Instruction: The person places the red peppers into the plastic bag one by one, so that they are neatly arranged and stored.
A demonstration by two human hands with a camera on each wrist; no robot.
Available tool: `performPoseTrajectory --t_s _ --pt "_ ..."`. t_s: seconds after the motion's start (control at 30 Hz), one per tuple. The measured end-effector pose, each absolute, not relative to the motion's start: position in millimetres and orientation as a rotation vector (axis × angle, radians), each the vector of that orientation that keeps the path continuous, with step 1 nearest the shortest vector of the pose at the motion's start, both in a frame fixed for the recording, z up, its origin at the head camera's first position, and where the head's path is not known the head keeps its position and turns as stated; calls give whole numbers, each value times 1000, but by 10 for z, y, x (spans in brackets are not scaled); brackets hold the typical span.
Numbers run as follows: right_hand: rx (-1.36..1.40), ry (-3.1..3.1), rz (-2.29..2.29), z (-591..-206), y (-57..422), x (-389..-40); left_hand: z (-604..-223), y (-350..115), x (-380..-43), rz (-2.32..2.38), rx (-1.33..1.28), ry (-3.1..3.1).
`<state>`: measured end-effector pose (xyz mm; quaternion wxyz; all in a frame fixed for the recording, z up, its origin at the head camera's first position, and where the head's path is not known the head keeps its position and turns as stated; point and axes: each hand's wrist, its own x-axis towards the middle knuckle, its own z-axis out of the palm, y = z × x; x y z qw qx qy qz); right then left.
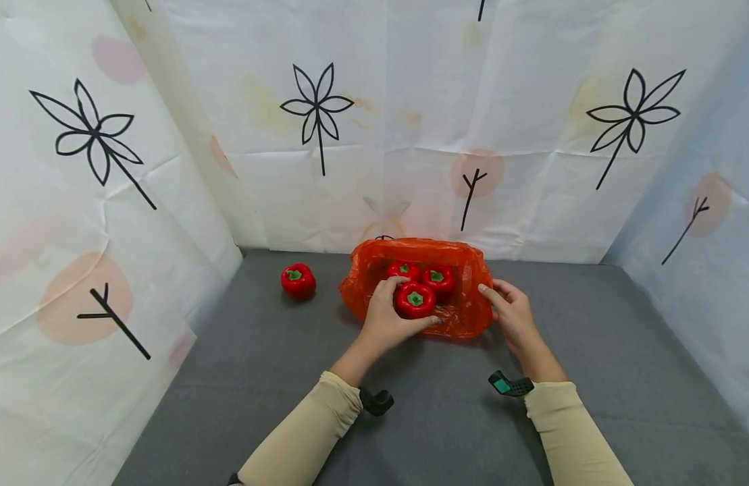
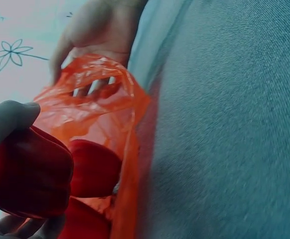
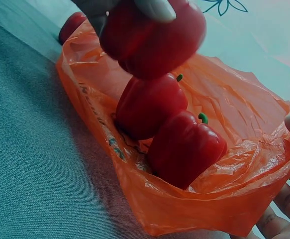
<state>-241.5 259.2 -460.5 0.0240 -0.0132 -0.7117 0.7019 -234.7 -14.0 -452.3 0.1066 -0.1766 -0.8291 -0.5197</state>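
My left hand [image 1: 391, 317] grips a red bell pepper [image 1: 415, 301] between thumb and fingers, over the opening of an orange plastic bag [image 1: 465, 253]. Two more red bell peppers [image 3: 184, 149] with green stems lie side by side inside the bag, below the held one in the right wrist view. At the bag's right side, my right hand [image 1: 512, 312] pinches the rim, thumb inside and fingers behind the plastic. A separate red bell pepper [image 1: 298, 282] stands on the grey cloth to the left of the bag.
Grey cloth [image 1: 259, 378] covers the table. White patterned sheets [image 1: 374, 135] stand as walls behind and on both sides, with the bag near the back one. Each wrist wears a dark band [image 1: 510, 385].
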Motion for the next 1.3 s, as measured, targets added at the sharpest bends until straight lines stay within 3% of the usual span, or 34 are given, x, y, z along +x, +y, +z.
performPoseTrajectory --t_s 1.3 --pt "-86 -2193 2166 -4602 2572 -2429 -4819 391 -2439 -1596 -346 -2556"
